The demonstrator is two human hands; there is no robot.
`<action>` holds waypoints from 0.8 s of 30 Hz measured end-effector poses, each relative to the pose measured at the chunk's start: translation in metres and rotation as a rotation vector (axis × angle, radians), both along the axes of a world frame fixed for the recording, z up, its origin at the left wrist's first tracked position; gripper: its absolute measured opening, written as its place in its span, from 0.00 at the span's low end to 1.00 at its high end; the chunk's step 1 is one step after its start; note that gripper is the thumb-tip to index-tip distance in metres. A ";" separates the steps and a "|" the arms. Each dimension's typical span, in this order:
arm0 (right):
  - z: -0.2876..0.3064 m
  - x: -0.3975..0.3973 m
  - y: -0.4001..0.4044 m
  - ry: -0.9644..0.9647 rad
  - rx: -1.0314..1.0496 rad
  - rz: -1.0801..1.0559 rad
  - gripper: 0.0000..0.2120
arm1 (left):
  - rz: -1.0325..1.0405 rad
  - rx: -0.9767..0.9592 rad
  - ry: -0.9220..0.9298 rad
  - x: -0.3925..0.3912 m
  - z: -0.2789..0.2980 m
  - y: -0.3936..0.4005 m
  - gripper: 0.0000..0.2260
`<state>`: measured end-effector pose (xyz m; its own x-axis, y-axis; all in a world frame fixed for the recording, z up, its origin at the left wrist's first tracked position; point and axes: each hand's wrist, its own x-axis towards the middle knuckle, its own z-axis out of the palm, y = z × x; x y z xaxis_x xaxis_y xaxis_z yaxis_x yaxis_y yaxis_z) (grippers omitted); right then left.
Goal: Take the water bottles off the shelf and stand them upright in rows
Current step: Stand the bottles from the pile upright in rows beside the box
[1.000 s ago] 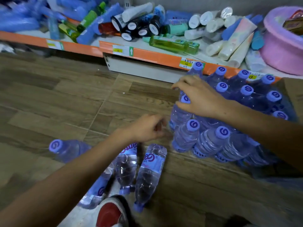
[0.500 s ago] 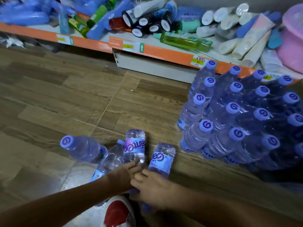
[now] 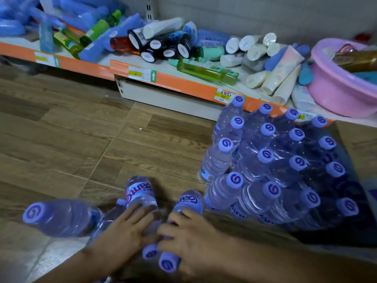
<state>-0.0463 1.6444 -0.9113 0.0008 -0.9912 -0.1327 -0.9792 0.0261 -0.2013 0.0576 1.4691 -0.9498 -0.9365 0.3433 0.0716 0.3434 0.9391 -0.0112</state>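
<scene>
1. While both hands reach down to the floor (image 3: 85, 127), the left hand (image 3: 124, 229) lies over one lying bottle (image 3: 138, 193), its fingers (image 3: 140, 211) curled round the bottle's body.
2. Just beside it, the right hand (image 3: 189, 237) grips a second bottle (image 3: 189, 201), fingers wrapped over its middle, with the bottle's cap (image 3: 168, 263) poking out below the hand towards the camera.
3. Both held bottles lie on their sides, labels up, bases pointing towards the shelf (image 3: 183, 86).
4. A loose cap end (image 3: 151, 252) shows between the two hands; which bottle it belongs to I cannot tell.
5. To the left, a third bottle (image 3: 61, 217) lies on its side with its cap facing the camera, touching the cluster under the left hand.
6. On the right, an upright group (image 3: 275, 166) of bottles stands in rows on the floor, purple caps up, just in front of the shelf's orange edge.
7. The nearest upright bottles stand close to the right hand's bottle; whether they touch it is unclear.
8. On the shelf lie scattered tubes (image 3: 283, 76), dark jars (image 3: 163, 48), a green bottle (image 3: 206, 70) and a pink basin (image 3: 334, 84) at the far right.
</scene>
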 end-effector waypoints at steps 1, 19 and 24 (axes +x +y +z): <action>0.017 -0.017 -0.003 -0.115 -0.062 -0.083 0.12 | 0.047 0.087 0.004 -0.008 0.006 -0.005 0.15; 0.142 -0.222 -0.086 -0.438 -0.582 -0.782 0.20 | 0.673 1.194 0.225 -0.200 0.075 -0.046 0.24; 0.092 -0.265 -0.099 -0.199 -0.355 -0.855 0.20 | 0.612 1.149 0.208 -0.246 0.064 -0.039 0.27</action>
<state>-0.3115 1.5457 -0.8193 -0.7545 -0.6485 0.1008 -0.6029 0.6242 -0.4969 -0.1886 1.4304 -0.8861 -0.8538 -0.4818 0.1972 -0.0486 0.4510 0.8912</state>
